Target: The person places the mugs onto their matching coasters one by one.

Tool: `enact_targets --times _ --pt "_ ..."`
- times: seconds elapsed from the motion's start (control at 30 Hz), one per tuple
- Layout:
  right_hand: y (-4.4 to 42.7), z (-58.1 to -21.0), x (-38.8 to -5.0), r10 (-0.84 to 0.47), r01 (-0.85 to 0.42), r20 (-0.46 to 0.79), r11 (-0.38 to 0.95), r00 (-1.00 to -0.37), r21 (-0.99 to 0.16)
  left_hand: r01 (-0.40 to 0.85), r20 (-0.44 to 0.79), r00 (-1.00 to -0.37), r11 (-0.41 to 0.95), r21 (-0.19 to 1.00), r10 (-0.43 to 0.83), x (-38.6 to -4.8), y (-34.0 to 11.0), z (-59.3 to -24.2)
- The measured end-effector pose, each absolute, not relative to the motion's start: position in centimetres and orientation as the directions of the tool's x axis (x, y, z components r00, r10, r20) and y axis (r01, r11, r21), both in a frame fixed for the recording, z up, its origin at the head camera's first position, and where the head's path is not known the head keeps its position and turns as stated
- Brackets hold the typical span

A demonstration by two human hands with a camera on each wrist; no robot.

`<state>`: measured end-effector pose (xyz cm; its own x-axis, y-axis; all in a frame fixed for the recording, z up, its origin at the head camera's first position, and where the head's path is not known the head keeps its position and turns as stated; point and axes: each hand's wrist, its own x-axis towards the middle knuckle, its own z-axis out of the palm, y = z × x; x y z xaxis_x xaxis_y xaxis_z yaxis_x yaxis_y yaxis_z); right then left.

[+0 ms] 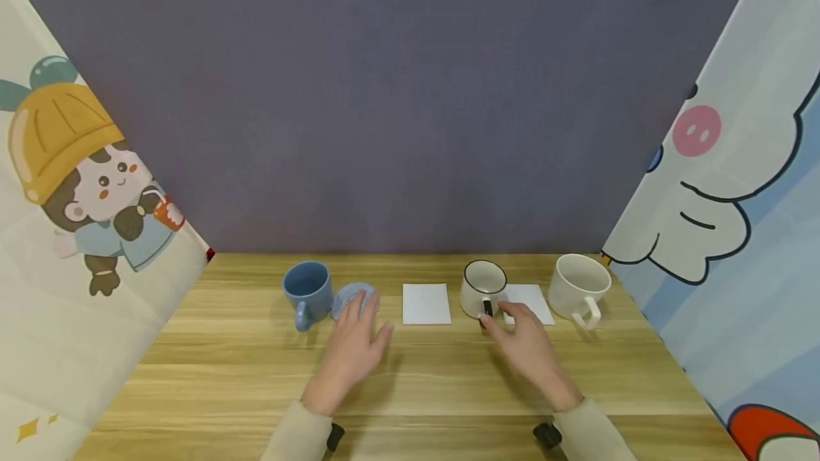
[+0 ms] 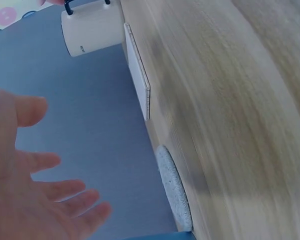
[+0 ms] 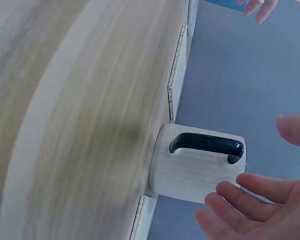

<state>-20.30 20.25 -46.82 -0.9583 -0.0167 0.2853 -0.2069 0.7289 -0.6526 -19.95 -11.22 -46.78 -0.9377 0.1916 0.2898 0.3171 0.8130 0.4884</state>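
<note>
My left hand (image 1: 351,348) hovers with spread fingers in front of a fuzzy blue round coaster (image 1: 344,297), holding nothing. Beside that coaster stands a blue mug (image 1: 307,289) with its handle towards me. My right hand (image 1: 527,344) is at a white mug with a black rim and black handle (image 1: 472,300). In the right wrist view, its extended fingers (image 3: 250,205) lie close beside the mug's wall, and the handle (image 3: 207,142) is not gripped. Whether the fingertips touch the mug, I cannot tell. This mug stands between two white square coasters.
One white square coaster (image 1: 426,304) lies in the middle of the wooden table (image 1: 435,383). The other square coaster (image 1: 533,302) is partly behind my right hand. A plain white mug (image 1: 576,289) stands at far right. A grey panel (image 1: 410,112) rises behind the table.
</note>
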Motion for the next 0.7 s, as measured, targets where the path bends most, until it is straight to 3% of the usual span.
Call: enact_targets --times 0.37,0.7 --pt "19.8 -47.6 -21.2 0.069 -0.148 0.241 0.617 -0.968 -0.773 0.442 0.483 -0.854 0.756 0.482 0.191 -20.6 -11.3 -46.4" --pt "20.0 -47.8 -22.1 0.151 -0.023 0.118 0.520 -0.981 -0.854 0.405 0.435 -0.886 0.720 0.563 0.158 -21.3 -10.9 -46.0"
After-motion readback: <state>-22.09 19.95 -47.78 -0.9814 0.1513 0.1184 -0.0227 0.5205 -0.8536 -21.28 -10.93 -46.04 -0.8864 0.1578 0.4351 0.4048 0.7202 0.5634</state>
